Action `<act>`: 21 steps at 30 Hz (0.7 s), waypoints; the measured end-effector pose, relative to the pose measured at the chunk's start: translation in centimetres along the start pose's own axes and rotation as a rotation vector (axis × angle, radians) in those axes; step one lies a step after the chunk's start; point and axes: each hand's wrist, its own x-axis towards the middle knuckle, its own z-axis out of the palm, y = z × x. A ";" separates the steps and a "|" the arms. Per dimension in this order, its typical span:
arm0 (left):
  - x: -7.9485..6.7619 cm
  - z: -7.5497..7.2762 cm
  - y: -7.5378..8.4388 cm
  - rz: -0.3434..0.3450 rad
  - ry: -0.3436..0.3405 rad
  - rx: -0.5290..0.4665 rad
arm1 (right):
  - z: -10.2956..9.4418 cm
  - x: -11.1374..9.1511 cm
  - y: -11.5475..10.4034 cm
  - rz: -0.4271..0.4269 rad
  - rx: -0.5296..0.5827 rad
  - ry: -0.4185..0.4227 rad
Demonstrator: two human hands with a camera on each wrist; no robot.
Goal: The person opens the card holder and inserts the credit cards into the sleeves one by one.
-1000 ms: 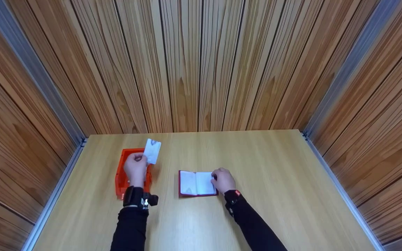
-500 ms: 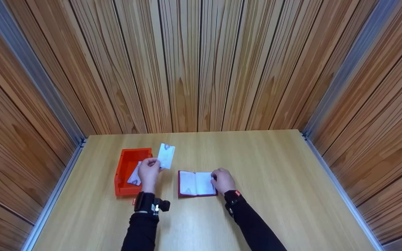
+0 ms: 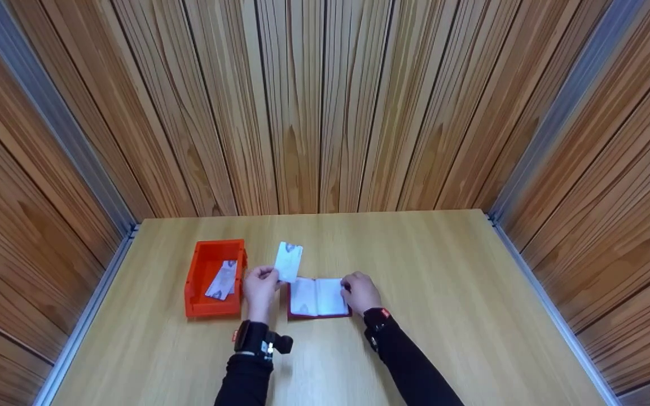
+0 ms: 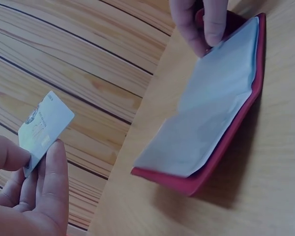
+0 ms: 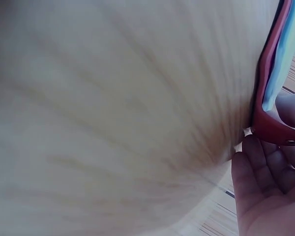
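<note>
In the head view, my left hand (image 3: 261,290) pinches a white card (image 3: 288,262) between thumb and fingers, just above the left edge of an opened red card holder (image 3: 304,298). A dark round print and small lettering show on the card (image 4: 45,125) in the left wrist view. The holder's clear sleeves (image 4: 196,140) are spread apart, and its red cover is raised a little at the near side. My right hand (image 3: 361,292) grips the holder's right edge, thumb on the page side. From the right wrist, fingers bend around the red cover (image 5: 273,129) near a metal snap.
An orange bin (image 3: 212,310) stands left of the holder, with more printed white cards (image 3: 222,281) lying in it. The wooden tabletop (image 3: 426,270) meets slatted wood walls (image 3: 302,113) at the back and sides, with metal rails (image 3: 545,299) along the side edges.
My left hand has carried the card rightward from over the orange bin to the holder's left edge, uncovering the cards in the bin. The right hand and the holder stay in place.
</note>
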 end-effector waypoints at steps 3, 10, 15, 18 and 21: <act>-0.5 0.4 -0.3 -0.036 -0.009 0.020 | 0.0 0.0 0.0 -0.002 0.008 0.007; -1.3 1.7 -1.1 -0.022 -0.006 -0.079 | 0.0 0.2 0.1 0.018 0.021 -0.014; -1.6 2.2 -1.7 -0.007 -0.011 -0.090 | -0.2 0.1 0.0 0.035 0.047 -0.040; -1.8 2.3 -1.8 -0.019 -0.016 -0.070 | -0.3 0.0 -0.1 0.058 0.068 -0.035; -1.9 2.4 -1.9 -0.030 -0.024 -0.068 | -0.5 0.0 -0.4 0.094 0.087 0.010</act>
